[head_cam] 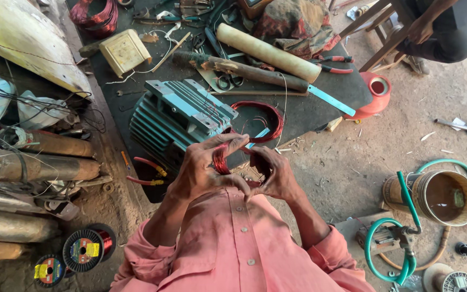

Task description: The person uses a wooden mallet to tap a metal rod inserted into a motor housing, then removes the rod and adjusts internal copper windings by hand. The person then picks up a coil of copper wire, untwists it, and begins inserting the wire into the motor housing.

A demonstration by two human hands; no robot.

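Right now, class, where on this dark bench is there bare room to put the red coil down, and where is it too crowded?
Bare bench lies right of the loose wire loop, below the blue strip. A smaller patch sits between the cream box and the motor. The far end, around the pliers, scissors and long rolls, is crowded. Both hands hold the coil.

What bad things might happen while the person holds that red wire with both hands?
The red wire coil is pinched between the left hand and right hand; its thin turns might slip loose and tangle. A second wire loop lies on the dark bench close by, so strands could snag together. The bench is crowded with pliers and scissors, which an elbow might knock onto the dirt.
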